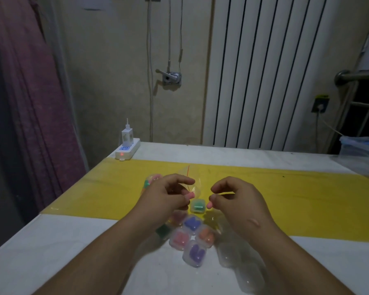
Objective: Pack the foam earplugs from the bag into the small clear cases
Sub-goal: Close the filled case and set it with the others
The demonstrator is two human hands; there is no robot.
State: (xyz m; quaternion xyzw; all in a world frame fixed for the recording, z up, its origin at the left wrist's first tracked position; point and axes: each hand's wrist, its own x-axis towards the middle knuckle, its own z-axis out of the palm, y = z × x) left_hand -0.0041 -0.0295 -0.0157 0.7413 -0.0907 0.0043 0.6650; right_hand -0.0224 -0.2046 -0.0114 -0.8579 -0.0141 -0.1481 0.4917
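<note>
On the table (pixel 51 241), filled cases (pixel 191 237) cluster between the forearms, empty cases (pixel 239 258) to their right, the bag (pixel 188 177) behind the hands, a power strip (pixel 128 150) at the far-left corner.

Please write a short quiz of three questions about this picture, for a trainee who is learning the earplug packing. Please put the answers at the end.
1. True or false: each hand pinches one pink earplug.
2. Which colour are the earplugs in the case nearest the camera? A) green B) purple C) orange
3. On which colour of surface does the green case between the hands stand?

Key
1. True: the left hand has a pink earplug in its grip, and the right hand has another.
2. B: the nearest filled case holds purple earplugs.
3. Yellow: the green case stands on the yellow strip of the table.
</note>
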